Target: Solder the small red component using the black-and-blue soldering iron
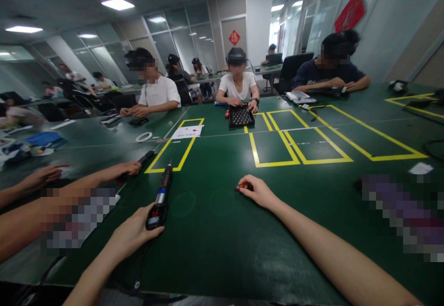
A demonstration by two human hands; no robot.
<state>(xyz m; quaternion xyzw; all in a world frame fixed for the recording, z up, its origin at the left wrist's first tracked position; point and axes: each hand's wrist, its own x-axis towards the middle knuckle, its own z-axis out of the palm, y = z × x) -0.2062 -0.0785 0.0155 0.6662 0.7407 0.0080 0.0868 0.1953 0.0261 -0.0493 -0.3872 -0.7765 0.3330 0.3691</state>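
Observation:
An electric screwdriver, black with a silver and blue band, lies in my left hand. My fingers wrap round its rear end, and its bit points away from me across the green table. To the right, my right hand rests low over the tabletop with its fingertips pinched together. Between them sits a small red and orange piece, mostly hidden by the fingers, so its kind is unclear.
Close on my left, a co-worker's hand holds a dark tool. Yellow tape outlines mark the table, with a white paper sheet on one. Across from me, a person works at a black tray. A white ring lies left of centre.

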